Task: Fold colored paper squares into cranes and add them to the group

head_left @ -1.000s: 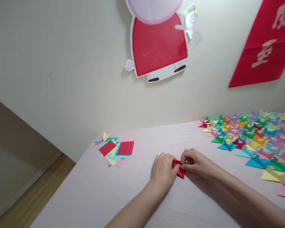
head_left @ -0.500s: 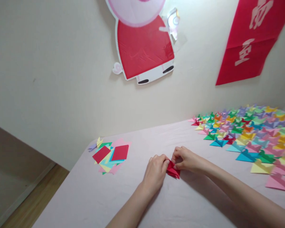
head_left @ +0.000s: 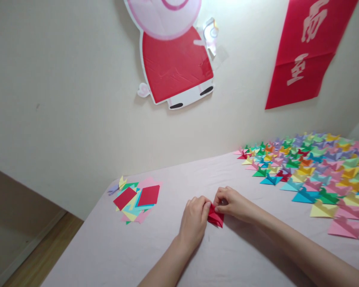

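Observation:
A small piece of folded red origami paper (head_left: 215, 217) is between my hands, low over the middle of the pale table cover. My left hand (head_left: 195, 217) grips its left side, thumb pressed against the fingers. On the upper right edge, my right hand (head_left: 229, 202) pinches the paper between thumb and forefinger. Part of the folds is hidden under the fingertips. To the left lies a loose pile of coloured paper squares, with two red squares (head_left: 148, 195) on top.
Rows of folded paper cranes (head_left: 306, 195) in many colours cover the right side of the table cover (head_left: 173, 179). Two more folded pieces, one yellow (head_left: 122, 182) and one purple (head_left: 113, 190), sit behind the paper pile. A wall with a pig cutout (head_left: 176, 67) and a red banner (head_left: 305, 63) rises behind.
The view has shifted slightly, so the wall and table appear moved left. Both hands keep hold of the red paper, and the right fingertips sit a little closer to the left hand.

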The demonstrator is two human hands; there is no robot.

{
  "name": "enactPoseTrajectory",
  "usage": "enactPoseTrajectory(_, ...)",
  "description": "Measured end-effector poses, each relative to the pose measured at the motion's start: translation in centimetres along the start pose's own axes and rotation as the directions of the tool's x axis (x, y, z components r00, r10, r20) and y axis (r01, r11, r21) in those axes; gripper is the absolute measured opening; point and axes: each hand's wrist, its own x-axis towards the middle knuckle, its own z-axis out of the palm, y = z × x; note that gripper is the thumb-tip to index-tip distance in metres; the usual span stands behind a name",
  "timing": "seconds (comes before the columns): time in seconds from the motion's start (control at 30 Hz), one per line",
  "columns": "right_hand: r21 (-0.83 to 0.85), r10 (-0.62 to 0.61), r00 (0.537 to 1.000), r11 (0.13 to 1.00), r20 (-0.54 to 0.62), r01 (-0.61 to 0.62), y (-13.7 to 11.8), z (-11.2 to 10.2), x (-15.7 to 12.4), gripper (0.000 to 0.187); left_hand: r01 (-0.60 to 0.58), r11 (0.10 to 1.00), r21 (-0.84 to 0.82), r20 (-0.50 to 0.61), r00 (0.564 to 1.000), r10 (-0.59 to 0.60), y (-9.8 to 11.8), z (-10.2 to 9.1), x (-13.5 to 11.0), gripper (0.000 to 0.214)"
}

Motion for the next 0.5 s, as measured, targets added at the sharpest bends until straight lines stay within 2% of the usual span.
enactPoseTrajectory(0.2,-0.089,-0.011,0.999,0.996,-0.035,0.008,0.1,0.5,-0.2,0.007,0.035,0.999,-0.003,-0.052,0.998,-0.035,0.0,0.3,0.0,0.010)
enactPoseTrajectory(0.4,-0.069,-0.032,0.997,0.997,-0.069,0.027,0.0,0.7,-1.0,0.005,-0.002,1.000,-0.024,-0.072,0.997,0.000,0.0,0.4,0.1,0.019)
enactPoseTrajectory(0.5,-0.006,-0.072,0.988,0.997,-0.139,0.072,-0.1,0.8,-1.7,0.009,0.004,0.993,-0.115,-0.088,0.996,-0.014,0.1,0.3,0.0,0.022)
